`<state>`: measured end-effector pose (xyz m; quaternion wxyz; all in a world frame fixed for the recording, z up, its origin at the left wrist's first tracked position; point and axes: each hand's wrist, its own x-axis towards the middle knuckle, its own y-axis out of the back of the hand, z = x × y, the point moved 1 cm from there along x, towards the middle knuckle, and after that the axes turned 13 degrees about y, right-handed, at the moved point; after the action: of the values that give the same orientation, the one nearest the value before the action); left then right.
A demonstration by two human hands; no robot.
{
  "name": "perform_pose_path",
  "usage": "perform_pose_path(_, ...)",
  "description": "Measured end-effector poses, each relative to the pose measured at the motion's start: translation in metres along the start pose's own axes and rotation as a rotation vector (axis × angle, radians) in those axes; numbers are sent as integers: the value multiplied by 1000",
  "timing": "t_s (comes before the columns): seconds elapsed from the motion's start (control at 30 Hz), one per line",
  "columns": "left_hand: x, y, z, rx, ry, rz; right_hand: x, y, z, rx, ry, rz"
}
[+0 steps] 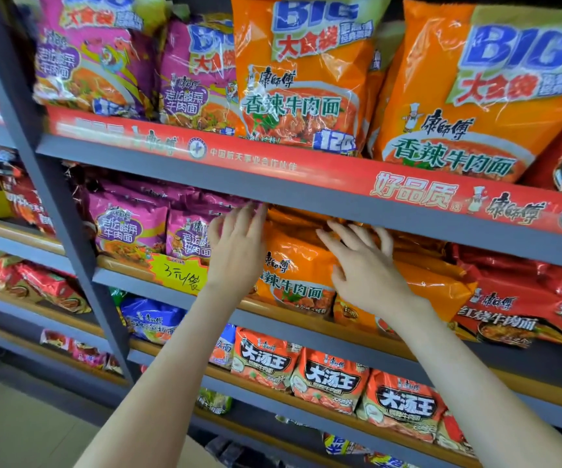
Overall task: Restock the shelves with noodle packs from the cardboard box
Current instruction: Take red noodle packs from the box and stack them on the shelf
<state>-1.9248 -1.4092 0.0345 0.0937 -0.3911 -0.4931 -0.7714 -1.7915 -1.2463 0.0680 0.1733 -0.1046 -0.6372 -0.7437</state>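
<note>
Orange noodle packs (pixel 295 265) stand in a row on the second shelf (pixel 178 280) of a grey rack. My left hand (pixel 235 248) reaches up with straight fingers against the left side of the front orange pack. My right hand (pixel 364 265) lies flat with spread fingers on the orange packs just to the right. Neither hand grips anything. The cardboard box is out of view.
Purple packs (pixel 127 224) sit left of my hands, red packs (pixel 516 298) right. Large orange bags (pixel 301 72) fill the shelf above, whose grey edge (pixel 306 194) overhangs my fingertips. A yellow price tag (pixel 180 273) hangs by my left wrist. Lower shelves hold more packs (pixel 330 380).
</note>
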Motion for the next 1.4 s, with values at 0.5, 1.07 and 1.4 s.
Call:
perform_pose_path(0.5,-4,-4,8,135,-293,-74,-5,-26,-21,-262,-64,27)
perform_pose_path(1.07,-69,-21,148,91,-562,-29,-140,-58,58,-257,-112,138)
perform_pose_path(1.4,-52,-23,140,131,-651,-89,-127,-60,63,-132,-42,139)
